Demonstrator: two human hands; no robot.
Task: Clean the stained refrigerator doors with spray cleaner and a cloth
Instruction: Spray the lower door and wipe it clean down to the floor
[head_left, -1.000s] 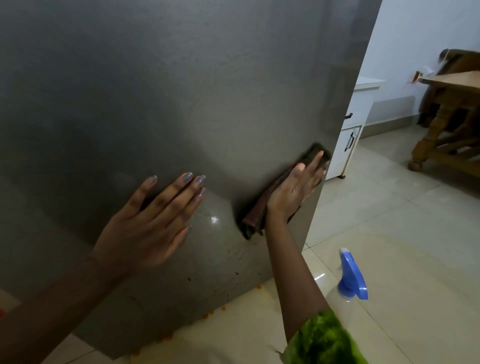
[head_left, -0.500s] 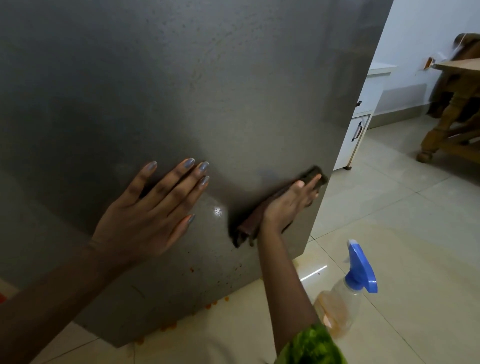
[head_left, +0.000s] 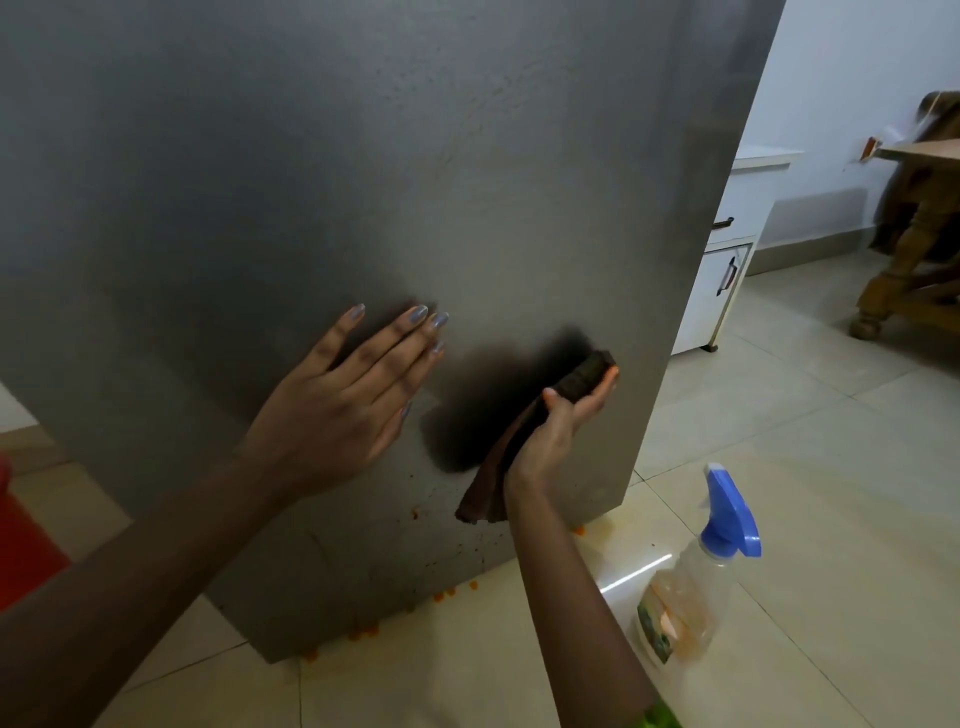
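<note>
On one door (head_left: 363, 156): left hand (head_left: 337, 410), right hand (head_left: 556, 426) gripping one cloth (head_left: 584, 376).

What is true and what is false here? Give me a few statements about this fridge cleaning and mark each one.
1. The left hand lies flat on the refrigerator door. True.
2. The right hand grips a brown cloth against the door. True.
3. The spray bottle is held in a hand. False: it stands on the floor, with no hand on it.
4. The bottle's trigger head is red. False: it is blue.
5. Orange specks lie below the door's bottom edge. True.
</note>
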